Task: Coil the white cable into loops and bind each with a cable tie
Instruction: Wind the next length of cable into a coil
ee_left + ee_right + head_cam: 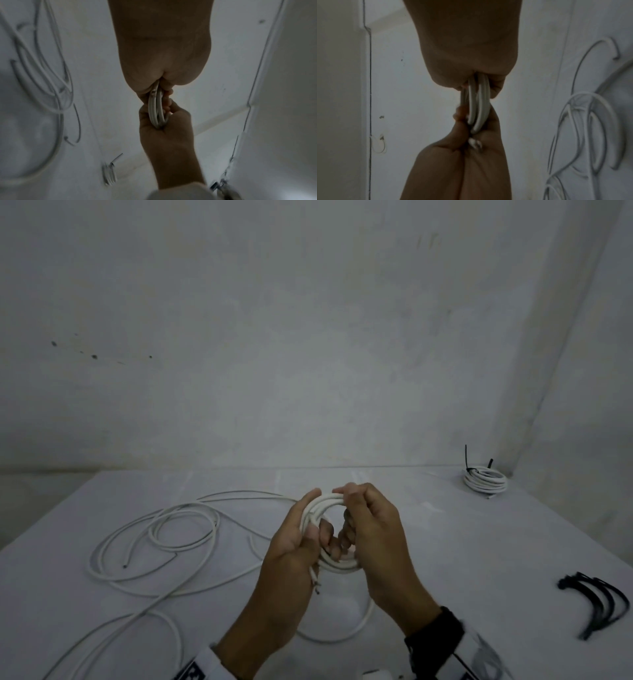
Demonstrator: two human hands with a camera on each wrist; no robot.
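A small coil of white cable is held up over the table between both hands. My left hand grips the coil's left side, thumb on top, and the cable's stripped end sticks out below its palm. My right hand curls round the coil's right side. The left wrist view shows the coil edge-on, running from my left hand to my right hand. In the right wrist view the coil spans both fists. The rest of the cable trails loose over the table's left.
A finished white coil bound with a black tie lies at the table's back right corner by the wall. A bundle of black cable ties lies at the right edge. One loop of cable sags under my wrists.
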